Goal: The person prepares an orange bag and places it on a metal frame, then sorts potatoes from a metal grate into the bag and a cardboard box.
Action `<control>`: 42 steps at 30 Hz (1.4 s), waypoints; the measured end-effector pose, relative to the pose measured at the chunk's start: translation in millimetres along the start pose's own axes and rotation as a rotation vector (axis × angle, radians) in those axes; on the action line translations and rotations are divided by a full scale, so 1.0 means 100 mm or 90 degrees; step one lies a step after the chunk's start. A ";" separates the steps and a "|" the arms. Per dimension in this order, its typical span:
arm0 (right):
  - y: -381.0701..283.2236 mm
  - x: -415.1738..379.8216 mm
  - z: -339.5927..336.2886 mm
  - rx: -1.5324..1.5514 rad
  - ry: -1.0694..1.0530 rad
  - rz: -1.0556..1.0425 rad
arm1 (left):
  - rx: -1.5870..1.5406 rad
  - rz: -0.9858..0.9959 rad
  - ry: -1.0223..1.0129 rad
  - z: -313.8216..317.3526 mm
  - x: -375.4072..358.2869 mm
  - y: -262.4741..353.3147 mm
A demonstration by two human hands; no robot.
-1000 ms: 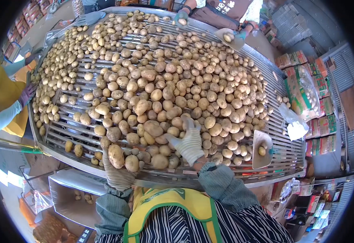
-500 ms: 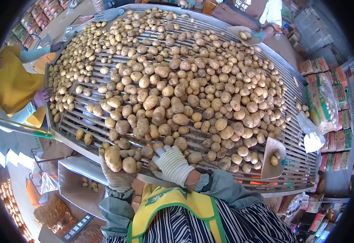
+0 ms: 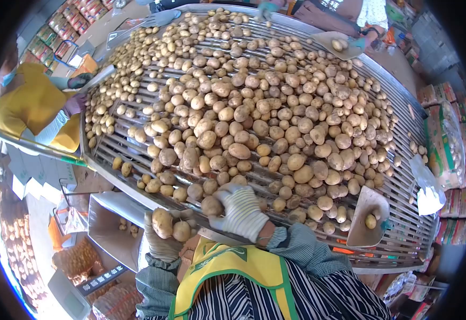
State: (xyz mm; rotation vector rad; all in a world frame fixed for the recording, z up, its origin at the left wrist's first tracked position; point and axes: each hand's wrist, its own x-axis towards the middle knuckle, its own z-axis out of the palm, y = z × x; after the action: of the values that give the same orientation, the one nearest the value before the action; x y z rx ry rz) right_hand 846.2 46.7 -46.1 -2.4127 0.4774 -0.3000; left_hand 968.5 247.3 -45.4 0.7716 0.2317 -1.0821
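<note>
My left hand [image 3: 163,248], in a pale knit glove, is just outside the near rim of the slatted metal table. It is closed around potatoes, with a larger potato [image 3: 162,223] and a smaller potato [image 3: 182,231] showing on top. Over the rim, my right hand [image 3: 244,213], in a striped glove, grips a single potato [image 3: 211,206] between thumb and fingers. A broad heap of potatoes [image 3: 275,114] in mixed sizes covers much of the slats in front of both hands.
A scoop [image 3: 367,217] with potatoes lies at the right of the slatted table [image 3: 403,176], near a white plastic bag [image 3: 426,184]. An open bin [image 3: 117,226] stands below my left side. A person in yellow [image 3: 35,109] works at the left edge; another holds a scoop [image 3: 339,45] opposite.
My left hand has drawn back off the rim with its potatoes. My right hand has closed on a potato. The view has shifted, and the far-left person now holds a pale scoop-like thing.
</note>
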 end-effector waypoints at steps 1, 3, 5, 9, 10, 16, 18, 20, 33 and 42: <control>0.02 -0.03 -0.04 0.076 0.062 0.008 | 0.030 0.004 0.020 0.01 -0.07 -0.02; -0.02 -0.12 -0.15 0.124 0.059 0.089 | -0.014 -0.035 0.086 0.07 -0.16 -0.13; -0.12 -0.21 -0.22 0.174 0.019 0.098 | -0.049 -0.065 0.063 0.12 -0.20 -0.29; -0.40 -0.44 -0.26 0.230 -0.219 0.054 | -0.114 -0.114 -0.099 -0.14 -0.13 -0.53; -0.41 -0.50 -0.16 0.214 -0.164 0.020 | -0.120 -0.127 -0.123 -0.12 -0.16 -0.52; -0.74 -0.64 0.08 0.007 -0.214 -0.048 | -0.134 -0.132 -0.167 -0.45 -0.50 -0.39; -0.90 -0.63 0.17 -0.042 -0.225 -0.083 | -0.180 -0.113 -0.152 -0.66 -0.65 -0.37; -1.02 -0.62 0.29 -0.008 -0.197 -0.093 | -0.232 -0.070 -0.206 -0.94 -0.81 -0.32; -1.66 -0.88 1.44 -0.217 -0.541 -0.236 | -0.380 0.528 0.440 -2.82 -3.31 -0.41; -2.18 -0.81 1.80 -0.330 -0.584 -0.454 | -0.504 0.535 0.646 -3.54 -3.97 -1.49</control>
State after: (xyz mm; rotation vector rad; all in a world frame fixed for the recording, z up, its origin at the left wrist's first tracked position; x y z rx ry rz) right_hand 888.6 338.1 -50.6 -2.7804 -0.8148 0.7119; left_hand 719.3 727.2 -158.9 0.5261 1.0157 0.2941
